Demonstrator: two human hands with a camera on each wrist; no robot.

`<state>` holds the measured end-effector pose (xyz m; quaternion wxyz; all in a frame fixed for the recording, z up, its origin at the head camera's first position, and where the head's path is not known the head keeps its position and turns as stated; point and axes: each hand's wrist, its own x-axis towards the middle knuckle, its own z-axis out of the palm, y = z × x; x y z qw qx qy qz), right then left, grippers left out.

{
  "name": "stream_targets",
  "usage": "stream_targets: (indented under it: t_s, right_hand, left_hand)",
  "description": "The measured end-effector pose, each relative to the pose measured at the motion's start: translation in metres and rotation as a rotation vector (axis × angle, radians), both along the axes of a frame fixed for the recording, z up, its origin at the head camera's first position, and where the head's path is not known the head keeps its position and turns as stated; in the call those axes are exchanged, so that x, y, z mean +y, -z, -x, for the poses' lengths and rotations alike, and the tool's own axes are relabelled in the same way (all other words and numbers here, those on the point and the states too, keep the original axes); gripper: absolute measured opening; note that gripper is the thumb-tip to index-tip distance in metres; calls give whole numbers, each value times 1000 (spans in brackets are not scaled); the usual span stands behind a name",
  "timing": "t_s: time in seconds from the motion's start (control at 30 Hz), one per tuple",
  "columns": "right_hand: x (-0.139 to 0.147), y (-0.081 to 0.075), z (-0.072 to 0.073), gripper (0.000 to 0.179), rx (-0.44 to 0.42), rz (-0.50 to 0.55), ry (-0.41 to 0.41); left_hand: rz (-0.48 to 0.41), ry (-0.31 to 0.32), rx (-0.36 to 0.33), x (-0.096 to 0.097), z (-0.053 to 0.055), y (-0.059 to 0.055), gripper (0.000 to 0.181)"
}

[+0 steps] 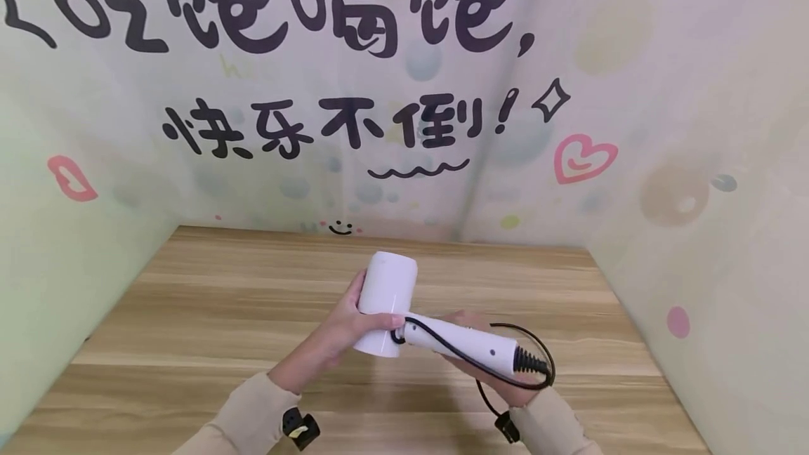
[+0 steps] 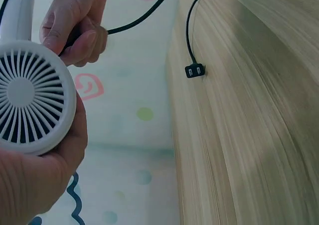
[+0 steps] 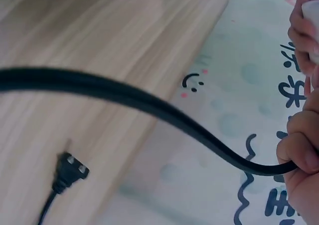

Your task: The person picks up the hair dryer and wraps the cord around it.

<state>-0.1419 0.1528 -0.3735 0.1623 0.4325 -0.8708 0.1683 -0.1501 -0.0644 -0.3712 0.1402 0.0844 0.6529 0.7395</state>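
A white hair dryer [image 1: 390, 285] is held above the table, its handle slanting down to the right. My left hand [image 1: 341, 328] grips its barrel, the thumb lying across it near the handle joint. The slotted round vent [image 2: 21, 93] shows in the left wrist view. Behind the handle is my right hand [image 1: 469, 319], partly hidden; in the left wrist view its fingers curl around the black cord [image 2: 142, 19]. One stretch of cord lies along the handle and loops past its end. The two-pin plug [image 2: 195, 71] hangs loose, also seen in the right wrist view.
A wood-grain table [image 1: 253, 279] lies beneath the hands. Pale printed walls [image 1: 303, 188] with black lettering enclose its back and both sides. Small black devices sit at the left cuff [image 1: 253, 406] and the right cuff.
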Motion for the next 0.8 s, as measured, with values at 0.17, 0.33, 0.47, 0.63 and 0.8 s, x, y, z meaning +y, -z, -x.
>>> stream_targets:
  t_s: [0.17,0.33,0.47,0.63,0.8]
  right_hand:
    - [1,-7,8,19,-98,3,46]
    - [3,-13,9,32,156,-3,25]
    - [2,-18,9,43,280,8,28]
    - [4,-28,6,38,267,41,25]
    - [9,-36,6,25,253,58,46]
  left_hand:
    - [41,110,-11,-6,-1,-2,89]
    - [112,177,-8,-8,-2,-3,89]
    - [129,209,4,-9,-5,-2,88]
    - [139,223,30,-8,-6,-4,86]
    - [184,210,52,-9,-7,-7,90]
